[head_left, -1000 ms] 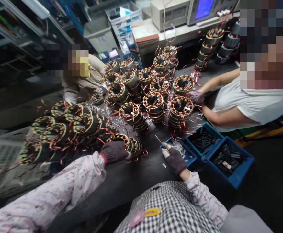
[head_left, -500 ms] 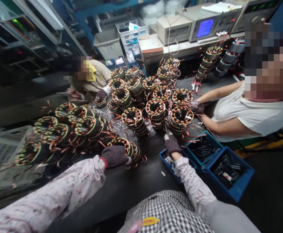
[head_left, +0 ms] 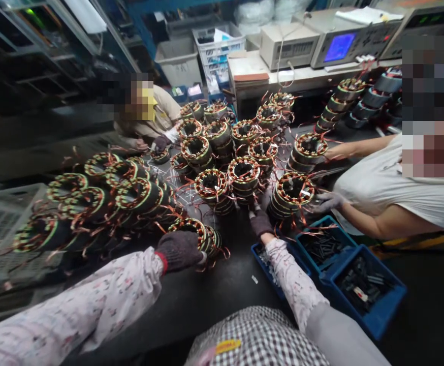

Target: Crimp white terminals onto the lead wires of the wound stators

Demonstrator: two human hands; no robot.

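Observation:
My left hand [head_left: 181, 250], in a dark knitted glove, is closed on the near side of a tilted motor stator [head_left: 189, 227] with copper windings. Part of that stator is covered by the glove. My right hand [head_left: 260, 222], also gloved with bare fingertips, reaches to the foot of an upright stack of stators [head_left: 244, 175]. Its fingers are drawn together there; what they hold, if anything, is too small to make out. Close by on the right stands another stator stack [head_left: 294, 195]. Loose copper leads stick out around both stacks.
Blue bins [head_left: 370, 290] with black pieces stand at the right, and a smaller blue tray [head_left: 262, 262] lies under my right forearm. More stators [head_left: 81, 203] fill the left. Two co-workers sit across; one's gloved hand [head_left: 328, 202] is by the right stack. Test instruments [head_left: 288, 46] stand behind.
My right hand has moved slightly left, to the foot of the middle stack. The right co-worker's hand has come down beside the near right stack. My left hand stays on its stator.

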